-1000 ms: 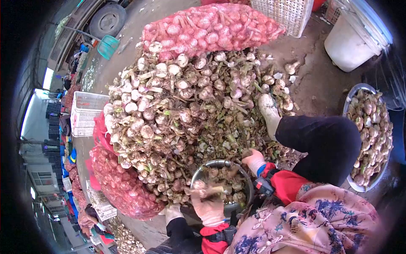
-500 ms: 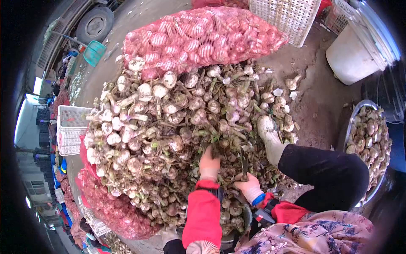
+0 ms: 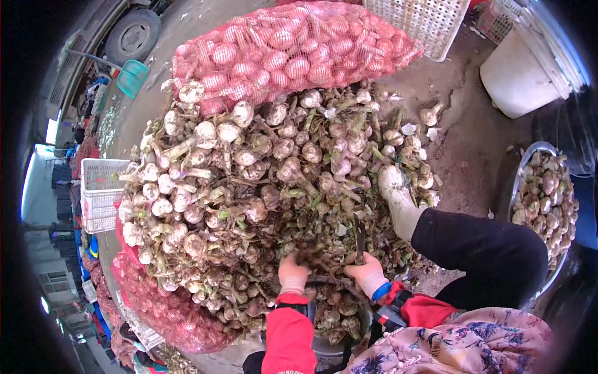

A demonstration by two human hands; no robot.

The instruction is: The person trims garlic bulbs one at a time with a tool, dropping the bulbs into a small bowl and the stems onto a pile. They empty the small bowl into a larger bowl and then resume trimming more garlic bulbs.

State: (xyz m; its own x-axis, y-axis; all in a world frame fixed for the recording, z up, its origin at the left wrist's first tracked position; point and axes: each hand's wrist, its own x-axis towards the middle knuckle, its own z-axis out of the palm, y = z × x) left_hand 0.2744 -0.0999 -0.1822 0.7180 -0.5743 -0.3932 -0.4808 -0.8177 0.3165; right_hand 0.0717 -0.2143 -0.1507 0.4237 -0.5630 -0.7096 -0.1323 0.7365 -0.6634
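My right hand [image 3: 366,273] is wrapped round the handle of a knife [image 3: 359,235], whose dark blade points up and away from me. To its left, my left hand [image 3: 293,274] is closed on a garlic bulb [image 3: 308,255], a brown, smeared shape at the fingertips with dry roots or leaves; much of it is hidden. Both hands wear pale gloves. Just below them stands a metal basin [image 3: 321,344] with trimmed garlic [image 3: 339,308] in it. A large heap of garlic with stalks [image 3: 249,168] spreads out in front of the hands.
Red mesh sacks of garlic lie behind the heap [image 3: 299,53] and at its left [image 3: 168,305]. My booted foot [image 3: 396,196] rests at the heap's right side. Further right are a full basin [image 3: 516,193] and a white bucket [image 3: 520,78]. A white crate [image 3: 103,209] stands left.
My left hand has drawn back from the heap, down and left, to just above the basin. My right hand with the knife has hardly moved. The view has shifted slightly.
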